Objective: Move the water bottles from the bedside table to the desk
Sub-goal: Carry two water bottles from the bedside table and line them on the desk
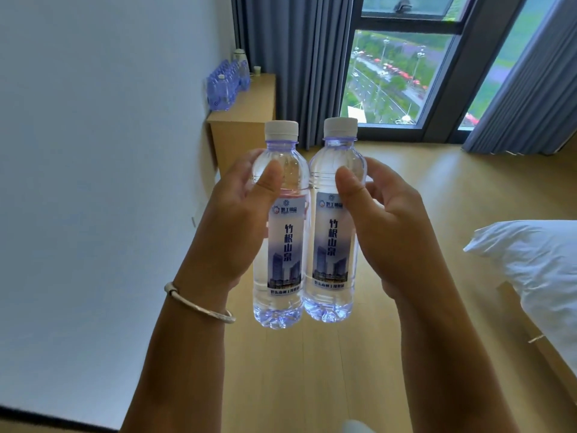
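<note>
Item one: left-hand bottle (281,232), clear plastic, white cap, blue-and-white printed label, upright. I am seeing the left hand (232,226) holding it in mid-air above the wooden floor (406,214), fingers (249,157) curling round the far side of the bottle and the thumb pressing on its shoulder from the near side. A silver bangle (199,304) is sitting on that wrist.

Item two: right-hand bottle (335,226), same make and label, upright, its side touching the first bottle. The right hand (390,232) is gripping it the same way, thumb on the front of the shoulder, fingers wrapping behind.

Item three: wooden worktop (249,101) standing against the white wall (93,151) by the grey curtain (299,57), well apart from the held pair. It is carrying a row of further bottles (223,89) along the wall side, plus a white kettle-like vessel (239,57) and a small cup (257,70) at the far end.

Item four: white bedding (537,264) lying at the right edge. A window (393,76) is showing streets below.
</note>
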